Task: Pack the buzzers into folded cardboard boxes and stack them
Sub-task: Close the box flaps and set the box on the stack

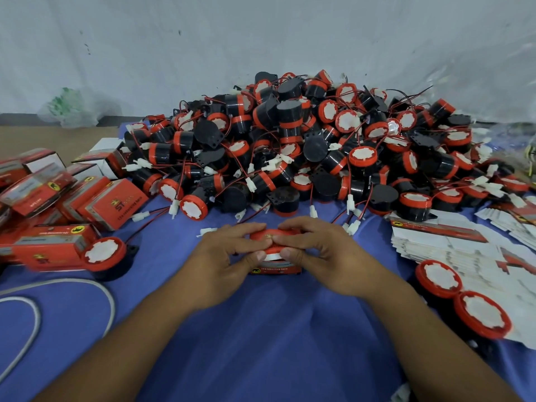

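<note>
A small red cardboard box [275,269] stands on the blue cloth [261,329] at the centre. My left hand [229,256] and my right hand [322,253] hold it from both sides, fingers curled over its top flap and thumbs meeting at the front. What is inside the box is hidden. Behind it rises a big heap of black-and-red buzzers [304,146] with red wires and white plugs. Several packed red boxes [58,204] lie piled at the left.
A stack of flat unfolded boxes [452,242] lies at the right, with two loose buzzers [461,297] in front of it. One buzzer [106,256] sits beside the left boxes. A white cable [34,311] loops at the lower left. A grey wall stands behind.
</note>
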A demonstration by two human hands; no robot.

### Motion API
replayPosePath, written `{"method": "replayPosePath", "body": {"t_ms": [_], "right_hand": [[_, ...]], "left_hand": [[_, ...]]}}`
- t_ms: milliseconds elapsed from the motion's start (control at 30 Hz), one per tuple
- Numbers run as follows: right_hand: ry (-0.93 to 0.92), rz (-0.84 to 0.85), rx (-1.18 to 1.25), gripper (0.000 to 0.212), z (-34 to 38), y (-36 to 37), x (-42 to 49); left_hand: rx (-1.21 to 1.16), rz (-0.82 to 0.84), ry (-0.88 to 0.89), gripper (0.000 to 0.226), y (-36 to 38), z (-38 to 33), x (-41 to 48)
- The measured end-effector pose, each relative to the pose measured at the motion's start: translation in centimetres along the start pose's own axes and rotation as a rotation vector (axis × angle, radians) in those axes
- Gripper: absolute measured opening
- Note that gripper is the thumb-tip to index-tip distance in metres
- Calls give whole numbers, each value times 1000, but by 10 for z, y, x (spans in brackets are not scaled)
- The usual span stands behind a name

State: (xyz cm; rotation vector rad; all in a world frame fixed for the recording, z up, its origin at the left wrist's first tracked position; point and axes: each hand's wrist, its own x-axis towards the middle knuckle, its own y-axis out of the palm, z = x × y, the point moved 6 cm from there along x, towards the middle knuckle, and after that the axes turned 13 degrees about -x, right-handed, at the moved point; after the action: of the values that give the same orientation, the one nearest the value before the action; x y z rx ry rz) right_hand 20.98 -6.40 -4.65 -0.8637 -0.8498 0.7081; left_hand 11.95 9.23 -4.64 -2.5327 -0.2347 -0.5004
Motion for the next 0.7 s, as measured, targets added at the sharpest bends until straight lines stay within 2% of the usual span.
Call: {"method": "replayPosePath", "body": {"t_ms": [67,233,300,400,500,700], "right_hand": [[-76,-58,-103,32,6,-2,0],[-190,-156,-190,26,21,-3,2],[-158,-113,-187,27,18,0,3],[-80,45,-86,39,7,6,1],[-18,187,18,51,0,13,-7],[-26,202,42,58,-6,18,-13]], "left_hand": [[142,31,101,25,1,-7,0],[278,117,239,34,7,-11,0],[326,103,266,36,8,-12,0],[368,72,290,29,10,-12,-1],[303,68,288,28,12,-10,-2],[183,64,204,35,10,-4,-5]]}}
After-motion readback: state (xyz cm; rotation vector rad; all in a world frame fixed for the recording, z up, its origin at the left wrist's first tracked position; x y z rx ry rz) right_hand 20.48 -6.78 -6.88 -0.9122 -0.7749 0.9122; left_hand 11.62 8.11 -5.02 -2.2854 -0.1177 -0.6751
